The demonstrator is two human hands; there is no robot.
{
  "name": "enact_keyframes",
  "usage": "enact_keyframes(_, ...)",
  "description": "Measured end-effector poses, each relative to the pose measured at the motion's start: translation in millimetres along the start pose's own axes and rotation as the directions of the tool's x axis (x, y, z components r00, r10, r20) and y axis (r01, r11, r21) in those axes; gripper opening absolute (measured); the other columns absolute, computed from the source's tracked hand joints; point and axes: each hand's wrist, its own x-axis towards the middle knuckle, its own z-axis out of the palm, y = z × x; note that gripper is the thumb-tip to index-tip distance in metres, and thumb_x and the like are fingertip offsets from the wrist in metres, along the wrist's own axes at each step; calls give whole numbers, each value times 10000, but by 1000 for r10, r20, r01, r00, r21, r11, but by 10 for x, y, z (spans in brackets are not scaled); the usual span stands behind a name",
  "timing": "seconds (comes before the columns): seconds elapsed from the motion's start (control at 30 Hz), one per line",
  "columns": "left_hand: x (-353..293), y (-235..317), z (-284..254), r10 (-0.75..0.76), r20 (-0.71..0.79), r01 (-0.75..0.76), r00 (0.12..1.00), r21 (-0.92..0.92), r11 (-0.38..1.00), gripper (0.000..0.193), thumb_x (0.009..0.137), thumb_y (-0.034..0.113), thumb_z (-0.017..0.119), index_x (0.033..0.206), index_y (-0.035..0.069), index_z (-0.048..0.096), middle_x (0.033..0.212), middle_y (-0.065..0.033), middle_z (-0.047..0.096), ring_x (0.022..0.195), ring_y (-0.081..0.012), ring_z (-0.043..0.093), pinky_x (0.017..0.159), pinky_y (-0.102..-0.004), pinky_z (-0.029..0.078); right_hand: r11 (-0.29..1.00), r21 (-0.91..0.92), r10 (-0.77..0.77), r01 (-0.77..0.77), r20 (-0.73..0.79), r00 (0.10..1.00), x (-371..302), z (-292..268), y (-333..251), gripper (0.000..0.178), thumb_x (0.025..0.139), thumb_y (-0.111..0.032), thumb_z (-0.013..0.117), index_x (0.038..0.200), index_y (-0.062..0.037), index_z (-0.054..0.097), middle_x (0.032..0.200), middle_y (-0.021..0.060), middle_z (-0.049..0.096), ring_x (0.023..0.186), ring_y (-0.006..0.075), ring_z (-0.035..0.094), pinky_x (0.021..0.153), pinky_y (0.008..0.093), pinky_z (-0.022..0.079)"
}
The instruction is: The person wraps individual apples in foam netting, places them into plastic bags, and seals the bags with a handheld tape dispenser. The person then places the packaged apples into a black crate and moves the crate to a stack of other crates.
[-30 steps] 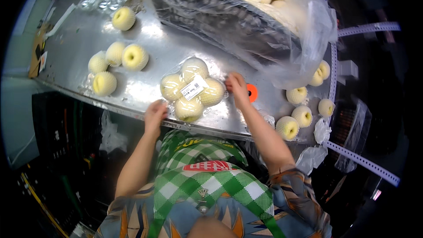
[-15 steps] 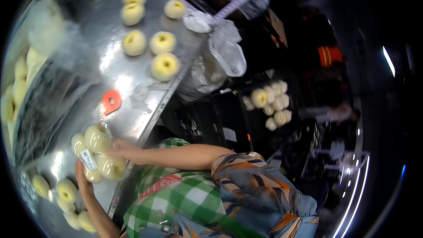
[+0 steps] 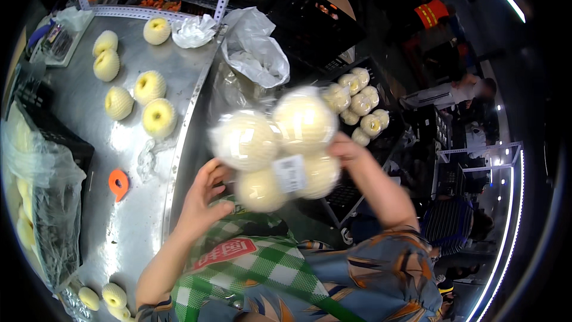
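Note:
A clear-wrapped pack of round fruit in pale foam nets [image 3: 245, 142], with a white label on it, is held up in front of me, past the table's edge. My right hand [image 3: 347, 149] grips its right side; part of the fingers is hidden behind the pack. At the pack's left side is my left hand [image 3: 205, 194], fingers and thumb apart, holding nothing. I cannot tell whether its fingertips touch the wrap. On the metal table [image 3: 143, 214] lies an orange-red ring-shaped tool with a short tail [image 3: 119, 185].
Several loose net-covered fruits [image 3: 159, 117] stand on the table's far part, more at its near end [image 3: 114, 294]. A plastic-lined crate [image 3: 56, 203] is at left. Beyond the table's edge hang plastic bags [image 3: 253, 53]. A black crate at right holds wrapped packs [image 3: 361, 104]. People stand farther right.
The pack has been lifted off the table and carried right, past the edge. My left hand has come away from its flat hold on the pack. The view has turned to the right.

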Motion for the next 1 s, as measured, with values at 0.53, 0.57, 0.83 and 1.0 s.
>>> enact_keyframes(0.53,318,-285,-35,-154,-336,189,929,75,979,494,832,342,664,1191,28,534,1057,-86,633,960,-162,601,855,-282,444,-202,-953,525,-227,-301,796,-421,-2543,-290,958,584,-221,786,1414,-287,312,1026,152,647,984,347,602,855,400,462)
enact_keyframes(0.57,306,-295,-35,-159,-347,195,924,73,978,497,832,345,664,1192,28,533,1056,-86,632,960,-162,601,858,-283,444,-182,-969,525,-168,-240,816,-370,-2628,-237,956,582,-205,785,1411,-281,316,1030,148,644,993,345,599,857,404,463)
enact_keyframes(0.83,71,-415,-139,-146,-374,153,916,-11,988,420,881,237,624,1211,3,511,1078,-111,622,1013,-176,584,916,-308,442,-497,-862,396,102,-121,910,-358,-2500,-210,673,682,-130,692,1305,-228,457,1271,81,524,1248,299,416,1007,470,353)
enact_keyframes(1.0,-142,-531,-225,-166,-377,151,911,-70,986,358,898,176,609,1198,2,519,1093,-110,619,1013,-163,586,920,-298,448,-371,-926,343,-67,-204,917,-429,-2472,-252,708,620,-127,733,1283,-160,489,1209,99,560,1172,308,481,961,404,417)
